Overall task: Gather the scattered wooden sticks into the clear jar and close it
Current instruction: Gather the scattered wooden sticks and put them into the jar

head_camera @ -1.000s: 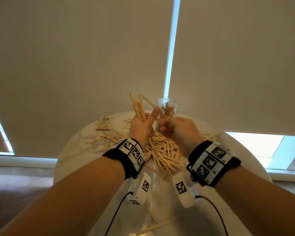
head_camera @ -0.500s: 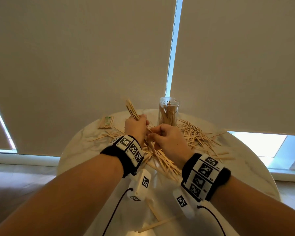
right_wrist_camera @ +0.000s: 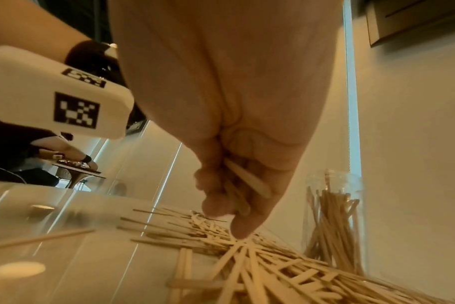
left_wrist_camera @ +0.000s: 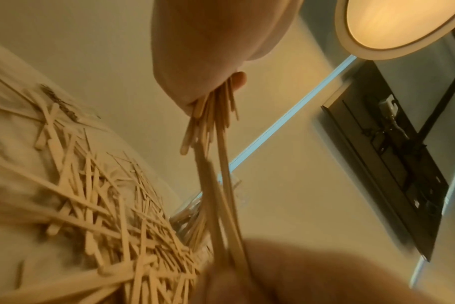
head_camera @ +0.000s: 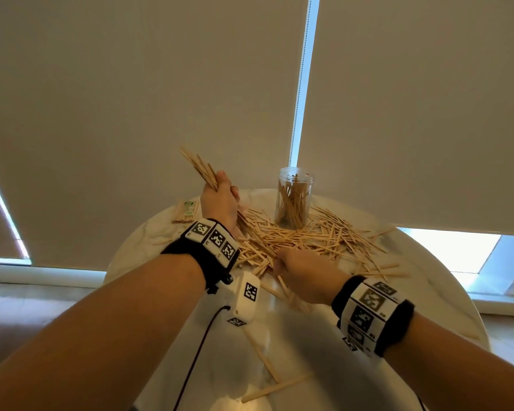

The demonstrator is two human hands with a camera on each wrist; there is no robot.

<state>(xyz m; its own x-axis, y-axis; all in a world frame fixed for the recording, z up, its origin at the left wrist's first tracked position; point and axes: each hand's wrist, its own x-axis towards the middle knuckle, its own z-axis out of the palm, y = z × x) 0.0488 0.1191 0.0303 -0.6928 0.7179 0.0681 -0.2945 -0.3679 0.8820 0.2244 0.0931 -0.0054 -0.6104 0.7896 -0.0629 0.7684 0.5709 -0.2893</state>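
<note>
A clear jar, open and partly filled with upright wooden sticks, stands at the back of the round table. Around and in front of it sprawls a pile of sticks. To the left of the jar my left hand is raised and grips a bundle of sticks; the left wrist view shows the bundle hanging from the fist. My right hand is at the pile's near edge. In the right wrist view its curled fingers hold a few sticks, with the jar beyond. No lid is in view.
A small packet of sticks lies at the table's back left. A few loose sticks lie near the front edge. Closed roller blinds hang right behind the table. A person at another table shows far off in the right wrist view.
The hands were close together in front of the jar. The left hand has since lifted its bundle up and left, and the right hand has drawn back to the pile's near edge.
</note>
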